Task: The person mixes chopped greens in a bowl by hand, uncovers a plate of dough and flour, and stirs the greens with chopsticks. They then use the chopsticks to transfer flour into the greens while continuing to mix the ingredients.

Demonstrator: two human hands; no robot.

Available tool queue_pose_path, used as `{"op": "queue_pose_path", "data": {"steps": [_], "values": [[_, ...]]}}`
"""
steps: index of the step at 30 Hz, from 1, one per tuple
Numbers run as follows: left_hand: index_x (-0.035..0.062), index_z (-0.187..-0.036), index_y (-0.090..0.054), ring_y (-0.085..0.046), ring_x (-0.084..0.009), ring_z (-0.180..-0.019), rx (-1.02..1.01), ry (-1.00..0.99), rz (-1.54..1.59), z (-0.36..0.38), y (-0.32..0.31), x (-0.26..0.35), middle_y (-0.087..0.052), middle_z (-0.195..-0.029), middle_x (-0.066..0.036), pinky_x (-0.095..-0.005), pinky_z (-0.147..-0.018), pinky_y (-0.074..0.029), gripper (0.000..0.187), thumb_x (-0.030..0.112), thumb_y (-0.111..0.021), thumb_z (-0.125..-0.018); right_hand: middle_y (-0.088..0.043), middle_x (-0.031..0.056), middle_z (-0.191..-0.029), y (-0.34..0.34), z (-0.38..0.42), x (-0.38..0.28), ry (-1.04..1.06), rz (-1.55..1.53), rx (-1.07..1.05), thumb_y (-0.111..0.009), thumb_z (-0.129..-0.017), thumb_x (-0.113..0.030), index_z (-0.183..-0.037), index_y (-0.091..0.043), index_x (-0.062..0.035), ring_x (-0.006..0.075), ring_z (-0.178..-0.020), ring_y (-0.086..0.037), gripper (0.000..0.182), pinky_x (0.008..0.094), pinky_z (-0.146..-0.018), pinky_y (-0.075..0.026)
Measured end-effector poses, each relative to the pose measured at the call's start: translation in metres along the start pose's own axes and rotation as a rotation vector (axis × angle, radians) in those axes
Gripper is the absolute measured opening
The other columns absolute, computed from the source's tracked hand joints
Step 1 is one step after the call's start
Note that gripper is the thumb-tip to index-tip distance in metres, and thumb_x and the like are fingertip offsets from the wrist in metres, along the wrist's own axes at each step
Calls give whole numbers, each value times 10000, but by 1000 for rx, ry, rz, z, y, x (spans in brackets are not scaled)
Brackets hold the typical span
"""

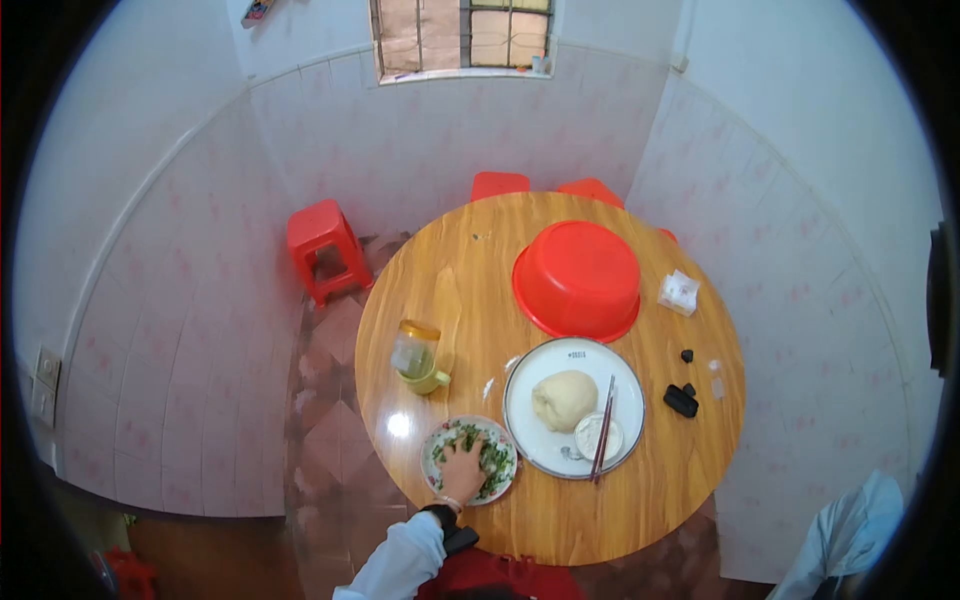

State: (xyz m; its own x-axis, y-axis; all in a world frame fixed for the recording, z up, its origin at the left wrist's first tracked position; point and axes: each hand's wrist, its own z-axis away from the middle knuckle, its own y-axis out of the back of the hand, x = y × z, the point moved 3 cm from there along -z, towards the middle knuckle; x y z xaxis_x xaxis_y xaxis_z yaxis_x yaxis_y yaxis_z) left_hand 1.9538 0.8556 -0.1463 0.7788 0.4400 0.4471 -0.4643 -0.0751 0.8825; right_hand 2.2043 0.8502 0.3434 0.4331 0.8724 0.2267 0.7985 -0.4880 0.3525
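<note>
My left hand (461, 472) reaches into a patterned plate (430, 486) of chopped greens (495, 462). Its fingers are spread and rest on the greens, closed around nothing that I can see. To the right of it stands a large white tray (630, 420) with a dark rim. This tray holds a ball of dough (565, 401), a small bowl of white powder (592, 437) and a pair of chopsticks (604, 430) lying across the bowl. My right hand does not show.
Behind the tray a red basin (585, 272) lies upside down on the round wooden table (460, 270). A green cup (428, 377) and an orange-lidded jar (415, 345) stand at left. Black items (681, 401) and a white packet (679, 293) lie right. A red stool (322, 240) stands beyond; light-blue fabric (850, 530) shows lower right.
</note>
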Motion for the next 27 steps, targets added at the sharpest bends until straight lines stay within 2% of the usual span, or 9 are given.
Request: {"op": "queue_pose_path", "data": {"steps": [3, 9, 15, 16, 17, 19, 21, 22, 27], "values": [[189, -1150, -543, -461, -362, -1050, 6, -86, -68, -7, -12, -1, -477, -1189, -139, -627, -791, -406, 479, 64, -608, -693, -633, 18, -998, 5, -8, -5, 20, -16, 15, -423, -961, -224, -998, -611, -120, 162, -956, -568, 218, 324, -836, -453], [73, -1012, -517, -538, -392, -886, -58, -207, 103, -21, -34, -10, -551, -950, -204, -522, -753, -453, 299, 38, -569, -720, -637, 14, -989, 24, -24, -16, 105, -38, 82, -424, -960, -226, -991, -613, -126, 163, -951, -570, 217, 326, -830, -456], [51, -1029, -495, -518, -441, -848, 6, -177, 341, -12, -2, -43, -533, -870, -258, -498, -755, -425, 367, 5, -602, -680, -640, 10, -980, 49, -14, -3, 175, -202, 318, -424, -960, -228, -984, -616, -133, 163, -946, -573, 215, 328, -824, -459], [60, -1062, -490, -511, -439, -870, -24, -250, 352, -6, 13, -46, -530, -893, -261, -497, -762, -424, 402, 14, -612, -682, -563, 90, -1178, 46, 10, 14, 91, -525, 456, -484, -951, -242, -1057, -614, -135, 257, -1067, -519, 200, 359, -795, -427], [69, -1095, -485, -504, -437, -892, -54, -322, 363, 3, 22, -52, -526, -916, -265, -496, -768, -423, 436, 23, -621, -684, -563, 90, -1178, 44, 47, 32, 78, -535, 449, -484, -951, -242, -1057, -614, -135, 257, -1067, -519, 200, 359, -795, -427], [87, -1159, -474, -499, -414, -953, -137, -320, 189, 15, 7, -71, -528, -1017, -248, -460, -796, -433, 499, 40, -645, -692, -515, 160, -1267, 40, 122, 69, -473, -284, 553, -436, -954, -260, -1183, -544, -6, 273, -1129, -501, 359, 384, -862, -451], [100, -1189, -467, -505, -397, -1009, -160, -433, -45, 24, 5, -68, -506, -1124, -235, -441, -840, -443, 492, 45, -623, -725, -497, 171, -1275, 0, 132, 64, -542, -343, 348, -488, -921, -252, -1194, -527, -36, 256, -1103, -485, 350, 375, -840, -427], [111, -1210, -455, -500, -385, -1059, -281, -341, -140, 29, 25, -50, -472, -1199, -239, -427, -886, -447, 479, 31, -578, -753, -481, 167, -1290, -17, 141, 59, -608, -368, 283, -502, -914, -238, -1195, -521, -44, 245, -1084, -485, 342, 359, -822, -428], [82, -1194, -440, -512, -403, -1034, -190, -363, -145, 23, 9, -42, -476, -1155, -277, -451, -857, -461, 451, 22, -550, -761, -478, 165, -1193, -52, 164, 33, -725, -282, 193, -496, -930, -207, -1110, -524, -27, 207, -918, -525, 256, 323, -704, -483]]}}
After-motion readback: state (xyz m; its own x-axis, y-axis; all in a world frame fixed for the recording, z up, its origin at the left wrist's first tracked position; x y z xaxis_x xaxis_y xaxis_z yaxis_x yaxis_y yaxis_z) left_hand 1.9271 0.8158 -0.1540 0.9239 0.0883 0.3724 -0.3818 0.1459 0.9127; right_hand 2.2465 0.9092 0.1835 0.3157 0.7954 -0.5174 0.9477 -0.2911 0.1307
